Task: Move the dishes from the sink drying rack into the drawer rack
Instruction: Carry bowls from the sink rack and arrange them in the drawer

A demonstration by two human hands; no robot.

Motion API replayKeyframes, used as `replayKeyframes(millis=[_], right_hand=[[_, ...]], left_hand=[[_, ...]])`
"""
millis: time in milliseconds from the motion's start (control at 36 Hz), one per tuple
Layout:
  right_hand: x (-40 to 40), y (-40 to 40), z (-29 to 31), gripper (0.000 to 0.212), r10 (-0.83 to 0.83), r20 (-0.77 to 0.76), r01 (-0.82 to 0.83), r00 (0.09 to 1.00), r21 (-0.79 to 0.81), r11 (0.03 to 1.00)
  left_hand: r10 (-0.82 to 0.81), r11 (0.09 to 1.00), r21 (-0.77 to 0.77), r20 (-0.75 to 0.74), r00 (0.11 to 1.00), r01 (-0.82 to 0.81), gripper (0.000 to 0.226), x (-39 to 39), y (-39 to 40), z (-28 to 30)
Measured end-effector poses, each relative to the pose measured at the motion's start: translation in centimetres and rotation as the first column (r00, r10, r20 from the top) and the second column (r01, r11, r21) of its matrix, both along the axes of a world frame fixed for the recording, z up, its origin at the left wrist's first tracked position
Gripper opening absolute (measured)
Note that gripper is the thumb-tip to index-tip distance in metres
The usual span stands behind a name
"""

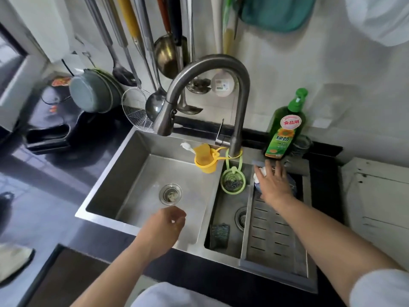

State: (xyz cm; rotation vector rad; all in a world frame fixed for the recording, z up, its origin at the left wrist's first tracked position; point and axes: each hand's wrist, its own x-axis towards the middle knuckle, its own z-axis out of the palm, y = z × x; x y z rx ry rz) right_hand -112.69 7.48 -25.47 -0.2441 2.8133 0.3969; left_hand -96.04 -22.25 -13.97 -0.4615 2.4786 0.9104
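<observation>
A slotted steel drying rack [274,238] sits in the right basin of the sink. At its far end lies a dish [257,177], white with a dark blue edge, mostly hidden under my right hand [273,185]. That hand reaches over the dish with fingers spread and extended, touching it. My left hand [164,227] hovers over the front rim of the left basin, fingers loosely curled, holding nothing. No drawer rack is in view.
A tall curved faucet [205,69] arches over the sink. A yellow sponge holder [207,158] and a green strainer [232,181] hang from it. A green detergent bottle [285,127] stands behind the rack. Ladles and a wire skimmer [136,109] hang on the wall.
</observation>
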Motion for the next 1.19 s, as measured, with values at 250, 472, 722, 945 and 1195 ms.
replayKeyframes(millis=[250, 472, 722, 945, 1195], right_hand=[[0.5, 1.7, -0.7, 0.085, 0.044, -0.121, -0.056, 0.992, -0.104, 0.993], [1.5, 2.6, 0.1, 0.088, 0.014, -0.265, -0.104, 0.964, -0.331, 0.938], [5.3, 0.1, 6.1, 0.072, -0.667, 0.173, 0.114, 0.724, -0.985, -0.131], [15.1, -4.2, 9.3, 0.067, 0.416, 0.784, 0.352, 0.461, 0.269, -0.897], [18.2, -8.8, 9.5, 0.077, 0.573, 0.739, 0.69, 0.354, 0.208, -0.694]], left_hand=[[-0.014, 1.0, 0.027, 0.03, 0.999, 0.013, 0.019, -0.2, 0.7, -0.7], [-0.033, 0.994, 0.103, 0.01, 0.999, 0.032, 0.015, -0.2, 1.6, -1.4], [0.103, 0.936, 0.329, 0.074, 0.992, -0.121, 0.017, 0.5, 2.4, -1.6], [0.135, 0.751, 0.647, 0.049, 0.99, -0.134, 0.057, 1.2, 4.4, -0.8], [-0.02, 0.773, 0.614, -0.228, 0.973, 0.16, 0.124, 0.8, 6.1, -0.5]])
